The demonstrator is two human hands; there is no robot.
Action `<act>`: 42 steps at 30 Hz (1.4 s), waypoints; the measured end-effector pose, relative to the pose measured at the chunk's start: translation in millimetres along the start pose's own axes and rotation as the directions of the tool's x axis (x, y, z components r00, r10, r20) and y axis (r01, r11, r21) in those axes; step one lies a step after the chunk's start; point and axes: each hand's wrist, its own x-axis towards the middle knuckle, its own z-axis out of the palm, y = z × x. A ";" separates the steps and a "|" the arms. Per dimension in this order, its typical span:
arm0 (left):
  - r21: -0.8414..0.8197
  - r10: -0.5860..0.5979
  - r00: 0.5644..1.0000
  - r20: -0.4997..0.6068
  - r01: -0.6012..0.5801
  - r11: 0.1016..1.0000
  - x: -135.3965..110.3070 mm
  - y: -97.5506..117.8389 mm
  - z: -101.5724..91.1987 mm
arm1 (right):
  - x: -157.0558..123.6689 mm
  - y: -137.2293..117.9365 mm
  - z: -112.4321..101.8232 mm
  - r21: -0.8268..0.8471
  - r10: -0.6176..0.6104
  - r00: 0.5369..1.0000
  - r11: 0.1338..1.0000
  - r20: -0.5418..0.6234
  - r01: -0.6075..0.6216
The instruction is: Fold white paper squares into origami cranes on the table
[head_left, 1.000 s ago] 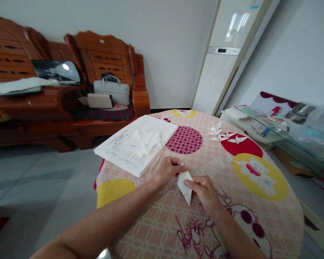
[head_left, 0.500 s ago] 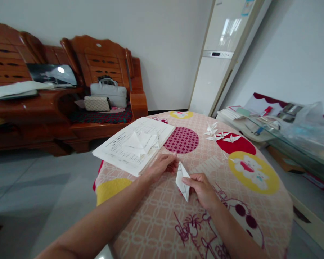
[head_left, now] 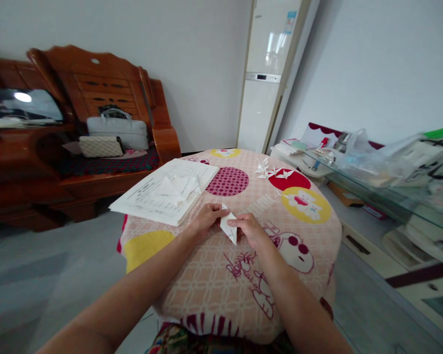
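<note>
A small folded white paper piece (head_left: 229, 227) stands on edge on the patterned round table (head_left: 214, 290), pinched from both sides. My left hand (head_left: 205, 220) grips its upper left part with curled fingers. My right hand (head_left: 251, 232) holds its right side, fingers closed round the fold. Just behind my left hand lies a stack of printed sheets (head_left: 153, 196) with some folded white paper on top. Several finished white paper cranes (head_left: 271, 171) sit at the table's far side.
A wooden bench (head_left: 96, 113) with a grey bag (head_left: 117, 132) and a quilted purse (head_left: 95, 146) stands at the back left. A tall white air conditioner (head_left: 266, 73) fills the corner. A glass-topped cabinet (head_left: 387, 182) with papers and plastic bags runs along the right.
The view has pulled back and swung to the right. My left hand let go of the paper half a second ago and has pinched it again; my right hand has kept its hold.
</note>
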 end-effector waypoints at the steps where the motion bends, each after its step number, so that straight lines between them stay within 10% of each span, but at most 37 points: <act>1: -0.015 0.010 1.000 -0.006 -0.010 1.000 0.0 -0.8 0.6 | -0.4 0.4 0.2 -0.003 -0.008 1.000 1.000 0.000 0.008; 42: -0.058 0.144 0.958 -0.248 -0.163 0.985 12.4 -7.7 -5.2 | 2.3 11.6 0.6 -0.005 -0.101 0.994 0.995 -0.050 0.101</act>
